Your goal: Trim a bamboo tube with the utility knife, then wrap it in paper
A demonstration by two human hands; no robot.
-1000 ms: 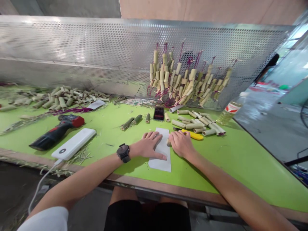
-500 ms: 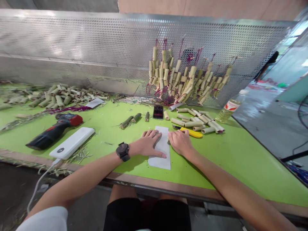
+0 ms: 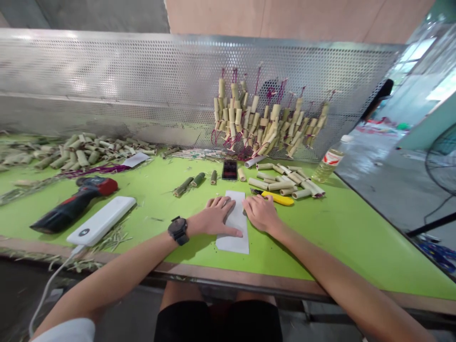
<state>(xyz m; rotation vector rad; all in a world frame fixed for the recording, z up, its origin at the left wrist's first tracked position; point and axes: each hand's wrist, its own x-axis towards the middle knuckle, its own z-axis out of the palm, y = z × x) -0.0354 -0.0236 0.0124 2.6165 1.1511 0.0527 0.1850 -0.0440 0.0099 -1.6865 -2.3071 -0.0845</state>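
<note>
My left hand (image 3: 213,219) lies flat with fingers spread on a white paper strip (image 3: 233,244), pressing it to the green table. A black watch is on that wrist. At the strip's right edge rests my right hand (image 3: 261,213), its fingers curled down; whatever they hold is hidden beneath them. Just beyond the right hand lies a yellow utility knife (image 3: 280,198). Several cut bamboo tubes (image 3: 273,185) are scattered behind the knife. Past the strip's far end sit a small dark square (image 3: 230,169) and a short bamboo piece (image 3: 242,175).
On the left lie a cordless drill (image 3: 76,202) and a white power bank (image 3: 103,221) with a cable. A bamboo pile (image 3: 81,152) lies behind them. Strung bamboo pieces (image 3: 265,118) hang on a perforated metal panel (image 3: 142,76). A liquid-filled bottle (image 3: 329,161) stands right.
The view has tilted slightly up and shifted a little right. My left hand stays on the paper; the small brownish piece seen under my right fingers before is now out of sight.
</note>
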